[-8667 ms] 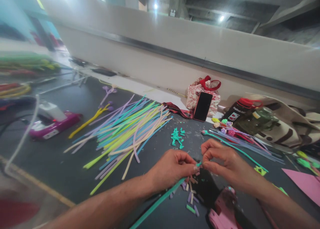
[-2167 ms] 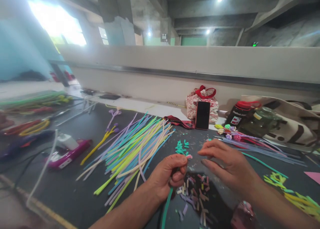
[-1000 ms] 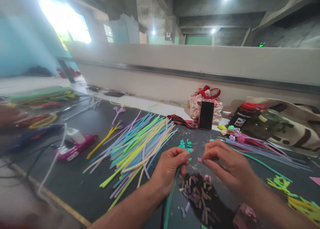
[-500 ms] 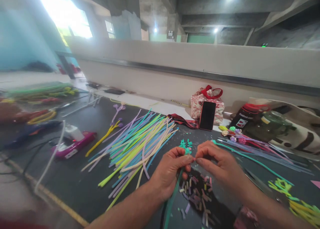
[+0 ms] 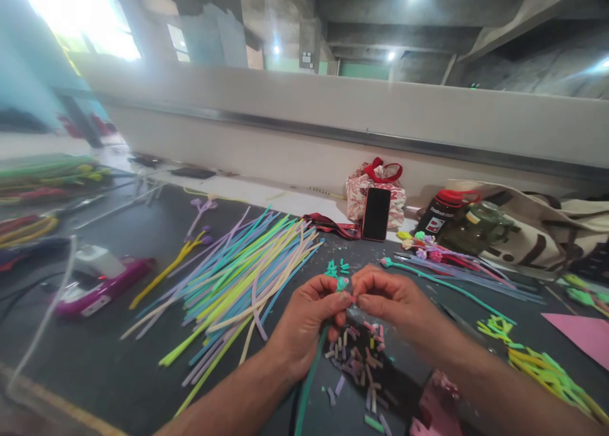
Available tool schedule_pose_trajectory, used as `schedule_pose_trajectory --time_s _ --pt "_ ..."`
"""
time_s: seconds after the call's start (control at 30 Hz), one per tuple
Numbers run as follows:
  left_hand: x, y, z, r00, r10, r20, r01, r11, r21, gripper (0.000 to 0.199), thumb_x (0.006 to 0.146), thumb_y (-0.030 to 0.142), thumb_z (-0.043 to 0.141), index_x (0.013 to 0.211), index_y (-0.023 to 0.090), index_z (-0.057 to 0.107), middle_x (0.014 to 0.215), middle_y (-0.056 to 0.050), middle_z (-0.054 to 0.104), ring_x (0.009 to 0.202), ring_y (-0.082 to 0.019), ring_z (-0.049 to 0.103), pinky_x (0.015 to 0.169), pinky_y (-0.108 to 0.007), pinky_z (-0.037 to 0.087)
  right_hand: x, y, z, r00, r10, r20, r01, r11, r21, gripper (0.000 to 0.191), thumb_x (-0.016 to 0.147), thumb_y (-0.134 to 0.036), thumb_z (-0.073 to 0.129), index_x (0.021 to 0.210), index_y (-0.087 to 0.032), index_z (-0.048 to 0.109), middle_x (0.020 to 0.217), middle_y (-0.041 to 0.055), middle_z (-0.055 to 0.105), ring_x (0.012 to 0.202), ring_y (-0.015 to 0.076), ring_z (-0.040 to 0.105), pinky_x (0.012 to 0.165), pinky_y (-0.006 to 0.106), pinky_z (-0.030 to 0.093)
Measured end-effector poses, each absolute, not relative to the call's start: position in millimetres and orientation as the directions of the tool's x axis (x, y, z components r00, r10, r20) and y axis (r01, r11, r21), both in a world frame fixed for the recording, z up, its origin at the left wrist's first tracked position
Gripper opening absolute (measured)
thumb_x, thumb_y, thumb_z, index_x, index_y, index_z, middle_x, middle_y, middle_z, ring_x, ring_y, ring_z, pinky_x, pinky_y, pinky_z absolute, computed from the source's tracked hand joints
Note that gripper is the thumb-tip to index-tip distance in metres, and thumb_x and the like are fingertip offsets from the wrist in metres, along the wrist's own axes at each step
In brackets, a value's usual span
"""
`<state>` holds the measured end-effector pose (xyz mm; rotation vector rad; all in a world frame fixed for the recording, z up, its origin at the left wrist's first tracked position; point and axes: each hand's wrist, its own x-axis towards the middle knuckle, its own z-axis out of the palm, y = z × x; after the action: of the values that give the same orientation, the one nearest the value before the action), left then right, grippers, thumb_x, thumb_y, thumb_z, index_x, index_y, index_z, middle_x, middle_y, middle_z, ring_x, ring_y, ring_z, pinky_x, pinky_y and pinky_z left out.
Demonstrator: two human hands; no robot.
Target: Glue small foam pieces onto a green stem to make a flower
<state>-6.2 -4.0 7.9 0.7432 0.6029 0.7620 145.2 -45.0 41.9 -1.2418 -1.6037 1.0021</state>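
My left hand (image 5: 304, 325) is closed on a green pipe cleaner (image 5: 309, 379), whose long end hangs down below the fingers. A bunched teal tip (image 5: 341, 284) sticks out above the thumb. Against it, my right hand (image 5: 402, 306) pinches a small pink piece (image 5: 353, 299), mostly hidden by the fingertips. Both hands' fingertips nearly meet. Short teal cuttings (image 5: 337, 268) lie just behind the hands. Below them are scattered short pipe cleaner pieces (image 5: 361, 363) in pink, purple and cream.
Many long pastel pipe cleaners (image 5: 242, 271) lie in a pile on the left. A phone (image 5: 377, 214) leans against a patterned bag (image 5: 354, 195). A black bottle (image 5: 435, 214) stands at the right. Farther left is a purple power strip (image 5: 102, 290); yellow-green pipe cleaners (image 5: 547, 372) lie right.
The view has turned slightly right, so things sit farther left. Both hands keep their grip with fingertips together; the right fingers have moved slightly closer to the teal tip.
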Motion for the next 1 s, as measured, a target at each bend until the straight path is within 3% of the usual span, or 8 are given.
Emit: schedule_pose_trajectory --time_s 0.13,0.3,0.4,0.5,0.6,0.73,1.0 --pt "-5.4 -6.2 7.9 0.609 0.757 -0.236 -0.369 0.534 0.761 0.024 0.058 0.021 0.072 0.067 0.016 0.05 0.042 0.005 0.05 0.033 -0.003 0.038 0.033 -0.012 0.028 147.3 -45.7 39.9 -0.214 0.958 0.19 0.278 0.246 -0.928 0.016 0.079 -0.032 0.056 0.07 -0.019 0.06 0.082 0.0014 0.054 0.081 0.016 0.051 0.073 0.028 0.039" --pt "-3.8 -5.4 5.8 0.613 0.751 -0.243 -0.349 0.534 0.77 0.024 0.057 0.022 0.072 0.066 0.016 0.05 0.046 0.005 0.051 0.035 -0.003 0.04 0.033 -0.013 0.027 159.2 -40.0 38.3 -0.247 0.953 0.177 0.287 0.247 -0.926 0.017 0.079 -0.034 0.057 0.071 -0.019 0.061 0.081 0.001 0.054 0.08 0.0157 0.052 0.073 0.028 0.04" --pt "-3.5 -3.7 2.9 0.625 0.729 -0.279 -0.276 0.54 0.795 0.025 0.058 0.023 0.071 0.066 0.016 0.049 0.049 0.005 0.052 0.032 -0.001 0.032 0.031 -0.014 0.016 183.3 -37.1 36.5 -0.214 0.97 0.113 0.503 0.209 -0.838 0.014 0.079 -0.028 0.055 0.071 -0.019 0.06 0.077 0.0002 0.054 0.073 0.0142 0.052 0.069 0.026 0.04" --pt "-2.5 -5.5 1.7 0.652 0.693 -0.306 -0.182 0.535 0.825 0.023 0.061 0.025 0.07 0.063 0.015 0.05 0.044 0.009 0.041 0.033 0.001 0.023 0.033 -0.015 0.011 209.5 -41.3 29.4 -0.195 0.98 0.048 0.741 0.179 -0.647 0.016 0.082 -0.027 0.05 0.072 -0.018 0.059 0.075 0.001 0.055 0.07 0.0145 0.053 0.066 0.026 0.041" --pt "-0.3 -9.9 1.4 0.688 0.657 -0.31 -0.133 0.533 0.836 0.016 0.066 0.025 0.065 0.064 0.014 0.054 0.048 0.008 0.041 0.036 0.0 0.026 0.035 -0.015 0.015 223.4 -49.3 17.0 -0.216 0.976 0.004 0.818 0.183 -0.545 0.017 0.082 -0.025 0.047 0.072 -0.018 0.059 0.075 0.0015 0.056 0.069 0.0145 0.054 0.064 0.026 0.042" --pt "2.5 -12.5 -0.9 0.716 0.612 -0.337 -0.097 0.564 0.82 0.009 0.07 0.021 0.058 0.072 0.012 0.06 0.056 0.003 0.051 0.037 -0.001 0.034 0.034 -0.014 0.023 225.8 -54.8 2.5 -0.223 0.975 -0.015 0.843 0.185 -0.505 0.011 0.078 -0.018 0.051 0.071 -0.019 0.059 0.071 0.0002 0.056 0.067 0.0136 0.054 0.062 0.025 0.041" --pt "2.6 -9.1 -4.0 0.686 0.61 -0.396 -0.07 0.597 0.799 0.016 0.064 0.022 0.069 0.071 0.013 0.057 0.062 -0.004 0.064 0.048 -0.012 0.06 0.039 -0.017 0.041 232.6 -56.0 -0.5 -0.21 0.978 0.006 0.868 0.189 -0.459 0.011 0.077 -0.014 0.053 0.075 -0.018 0.062 0.076 0.0012 0.057 0.074 0.0141 0.056 0.068 0.026 0.041"
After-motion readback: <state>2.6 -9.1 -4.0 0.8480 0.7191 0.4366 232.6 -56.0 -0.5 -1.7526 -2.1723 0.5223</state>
